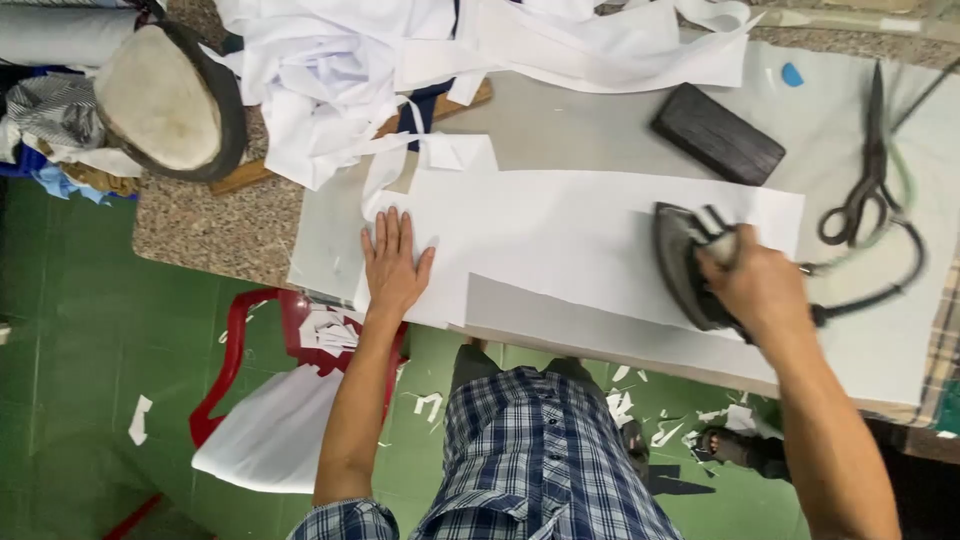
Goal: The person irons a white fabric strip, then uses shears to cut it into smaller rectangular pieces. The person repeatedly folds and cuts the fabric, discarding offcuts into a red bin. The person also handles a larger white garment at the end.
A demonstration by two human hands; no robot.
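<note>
Fingers of the right hand (762, 288) were wrapped around the handle of a dark iron (688, 262), which sat on the white fabric strip (590, 235) at about 3 o'clock. At 9 o'clock the left hand (393, 265) lay flat and spread on that strip, gripping nothing. Farther off, scissors (862, 170) lay at 2 o'clock beside a black block (717, 133), with loose white cloth (340, 70) heaped at 11 o'clock.

On the desk (560, 125): one dark iron (685, 262) at three o'clock, one long white fabric piece (580, 235) at the centre, one black block (717, 133) and one pair of scissors (868, 165) toward two o'clock, one heap of white cloth (340, 70) at twelve. Two hands: left (393, 265), right (755, 285). One red plastic chair (240, 350) at seven o'clock.
</note>
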